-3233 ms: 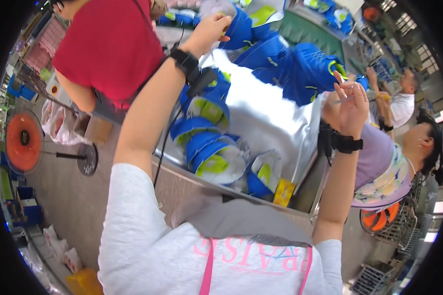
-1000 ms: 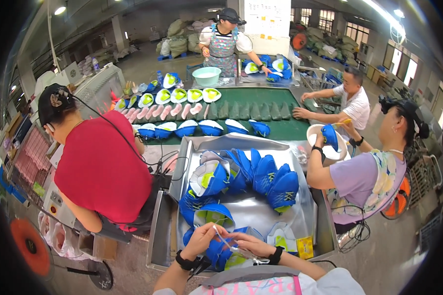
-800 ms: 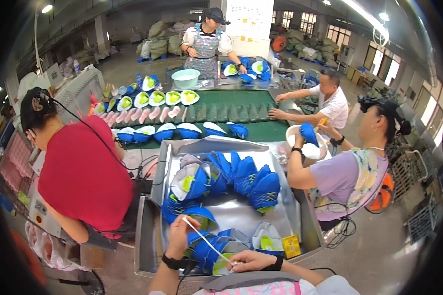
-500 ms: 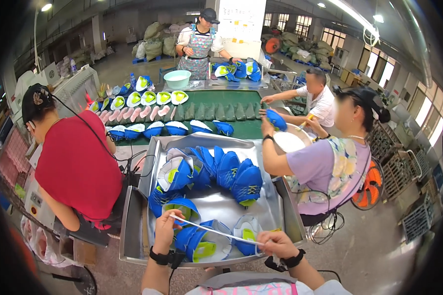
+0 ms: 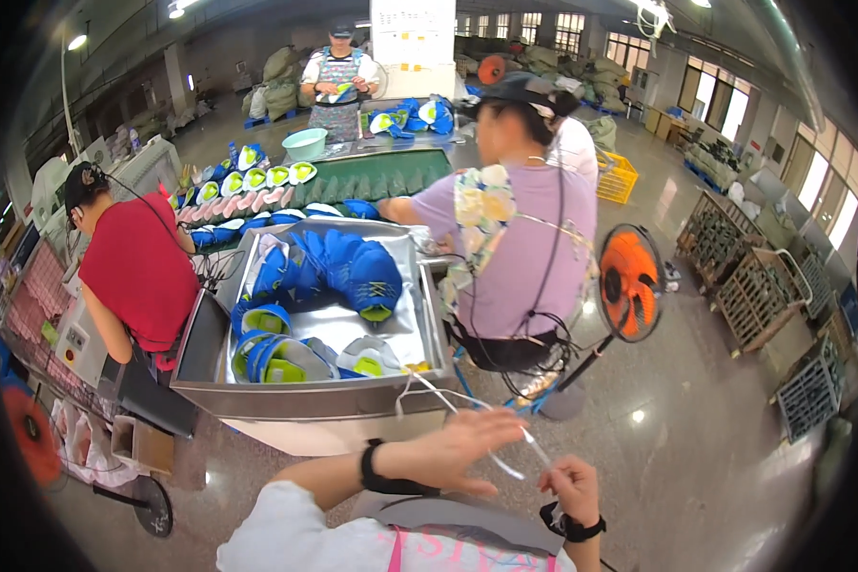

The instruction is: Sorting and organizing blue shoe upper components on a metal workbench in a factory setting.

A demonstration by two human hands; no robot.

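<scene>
Left hand (image 5: 453, 450): spread, fingers stretched to the right, beside the white lace (image 5: 536, 445); whether it touches cannot be told.
Right hand (image 5: 574, 489): fingertips pinching the white lace.
White lace: looped in the air around the hands, one part blurred.
Metal tray (image 5: 296, 402): just beyond the hands, holding blue shoe uppers (image 5: 370, 276) along its far and left sides.
Purple shirt (image 5: 534, 253): a co-worker right of the tray, near an orange fan (image 5: 629, 283).

light grey shirt (image 5: 278, 526) | pink letters (image 5: 477, 549) | pink straps (image 5: 397, 550) | grey cloth (image 5: 462, 526) in front | black bands (image 5: 370, 465) on both wrists
</scene>
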